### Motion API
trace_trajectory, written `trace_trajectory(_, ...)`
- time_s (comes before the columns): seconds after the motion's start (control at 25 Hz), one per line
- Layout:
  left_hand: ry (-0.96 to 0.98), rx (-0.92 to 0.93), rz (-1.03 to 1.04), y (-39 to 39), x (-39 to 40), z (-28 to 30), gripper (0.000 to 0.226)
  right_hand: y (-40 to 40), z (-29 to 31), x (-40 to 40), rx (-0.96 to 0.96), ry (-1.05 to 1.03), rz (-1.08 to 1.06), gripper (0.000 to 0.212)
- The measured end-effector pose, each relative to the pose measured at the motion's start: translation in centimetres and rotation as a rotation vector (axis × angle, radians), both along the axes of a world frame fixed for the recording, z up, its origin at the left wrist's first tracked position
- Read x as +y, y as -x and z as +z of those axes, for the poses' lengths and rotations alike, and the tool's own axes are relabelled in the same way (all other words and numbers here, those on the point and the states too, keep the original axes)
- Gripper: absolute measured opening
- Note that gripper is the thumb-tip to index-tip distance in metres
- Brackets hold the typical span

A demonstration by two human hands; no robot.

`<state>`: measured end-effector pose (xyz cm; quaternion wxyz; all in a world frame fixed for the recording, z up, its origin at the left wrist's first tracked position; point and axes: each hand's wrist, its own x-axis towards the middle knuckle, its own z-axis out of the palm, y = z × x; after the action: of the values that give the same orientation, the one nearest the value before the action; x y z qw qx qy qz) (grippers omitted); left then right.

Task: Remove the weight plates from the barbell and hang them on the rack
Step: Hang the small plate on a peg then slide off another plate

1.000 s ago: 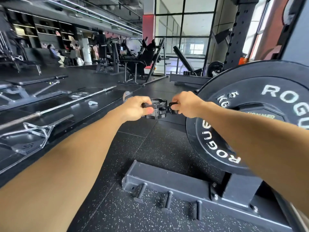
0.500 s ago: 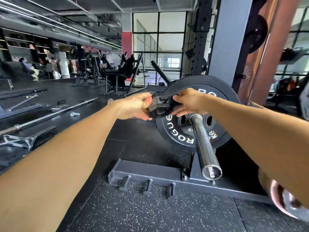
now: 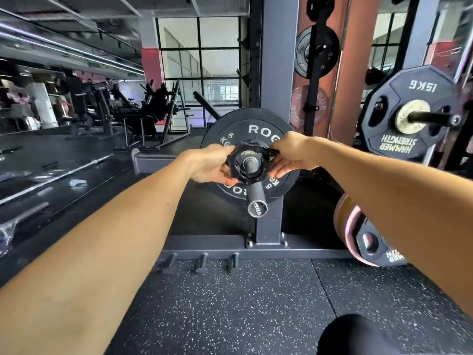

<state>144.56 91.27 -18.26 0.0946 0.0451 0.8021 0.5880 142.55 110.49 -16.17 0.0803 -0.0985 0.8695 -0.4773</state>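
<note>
My left hand (image 3: pixel 212 163) and right hand (image 3: pixel 294 153) both grip one small black plate (image 3: pixel 249 162) from opposite sides, fingers curled round its rim. It sits on the barbell sleeve (image 3: pixel 254 193), whose free end points toward me, bare from the small plate outward. Right behind it, on the same sleeve, is one large black Rogue plate (image 3: pixel 230 129), close against the grey rack upright (image 3: pixel 277 73). To my right, one 15 kg Hammer Strength plate (image 3: pixel 399 142) hangs on a rack peg, and higher up I count two more plates (image 3: pixel 307 51) stored on another post. One further plate (image 3: pixel 358 234) sits low at the right. Three short pegs (image 3: pixel 202 263) stick out of the rack's base rail. The rubber floor (image 3: pixel 230 303) between me and the rack lies open.
</note>
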Motion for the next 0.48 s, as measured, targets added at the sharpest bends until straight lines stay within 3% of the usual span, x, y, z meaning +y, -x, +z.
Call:
trace_trajectory(0.24, 0.003, -0.184, -0.037, -1.9, 2.3, -5.3, 0.045, -1.6, -4.9, 1.3, -0.089, -0.090, -0.004, 0.040)
trace_trajectory(0.48, -0.030, -0.220, 0.031, -1.8, 3.4, -8.9, 0.040, -1.7, -8.5, 1.7, -0.154, -0.053, -0.026, 0.040)
